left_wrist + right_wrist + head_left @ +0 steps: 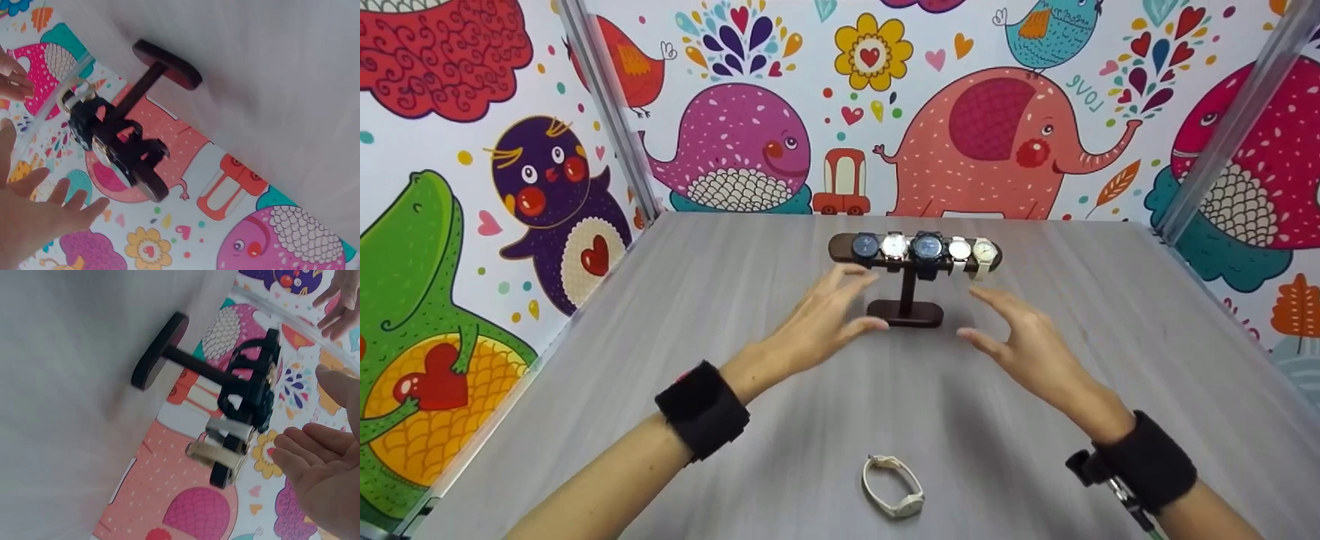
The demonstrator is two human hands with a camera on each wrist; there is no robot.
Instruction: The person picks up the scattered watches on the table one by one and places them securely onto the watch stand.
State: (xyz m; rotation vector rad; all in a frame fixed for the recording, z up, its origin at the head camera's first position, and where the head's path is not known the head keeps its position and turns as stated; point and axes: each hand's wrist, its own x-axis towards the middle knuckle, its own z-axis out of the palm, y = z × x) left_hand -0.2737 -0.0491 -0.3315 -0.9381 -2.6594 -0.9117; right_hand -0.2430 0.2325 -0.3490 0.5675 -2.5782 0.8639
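A dark wooden watch stand [907,289] stands upright on the table, with several watches strapped along its crossbar. Two have dark dials, and the two at the right end have pale straps. My left hand [829,315] is in the air at the stand's left, fingers spread and holding nothing. On the other side my right hand [1031,341] hovers with its thumb apart from the fingers, also holding nothing. Both wrist views show the stand between the hands. A cream watch [894,487] lies on its side near the table's front, its strap closed in a loop.
The grey wood-grain table [720,285] is bounded by walls printed with cartoon animals [982,150] at the back and sides. Metal posts [611,112] mark the wall corners. Each wrist wears a black band [703,410].
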